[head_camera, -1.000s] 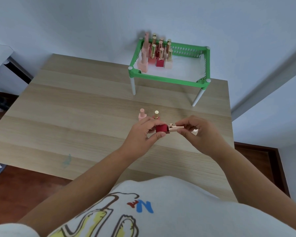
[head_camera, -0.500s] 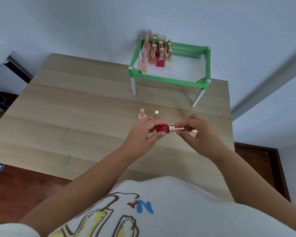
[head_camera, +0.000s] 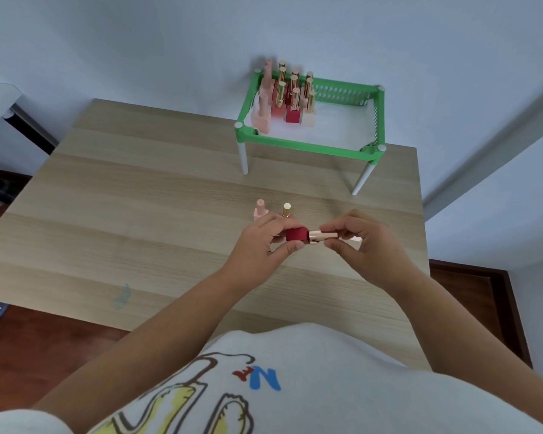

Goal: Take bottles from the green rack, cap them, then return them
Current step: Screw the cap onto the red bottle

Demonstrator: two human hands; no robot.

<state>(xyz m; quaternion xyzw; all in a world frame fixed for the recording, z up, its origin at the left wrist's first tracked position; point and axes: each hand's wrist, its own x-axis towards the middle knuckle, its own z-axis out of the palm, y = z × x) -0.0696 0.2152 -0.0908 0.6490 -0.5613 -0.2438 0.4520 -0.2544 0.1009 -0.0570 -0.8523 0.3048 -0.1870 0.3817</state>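
Observation:
My left hand [head_camera: 261, 245] grips a small red bottle [head_camera: 296, 234] held on its side above the table. A rose-gold cap [head_camera: 323, 235] sits on the bottle's neck, pinched by the fingers of my right hand [head_camera: 362, 245]. Behind my left hand stand a pale pink capped bottle [head_camera: 260, 210] and a gold-capped bottle [head_camera: 286, 210], its body hidden by my fingers. The green rack [head_camera: 308, 145] stands on white legs at the table's far right. Several capped pink and red bottles [head_camera: 287, 98] cluster in its back left corner.
The light wooden table [head_camera: 138, 220] runs wide to the left, with its right edge just past my right hand. A small pale block [head_camera: 355, 242] shows behind my right fingers. White walls rise behind the rack and to the right. Dark wood floor lies around the table.
The rose-gold cap has closed up against the red bottle's body. Both hands stay at the same spot over the table.

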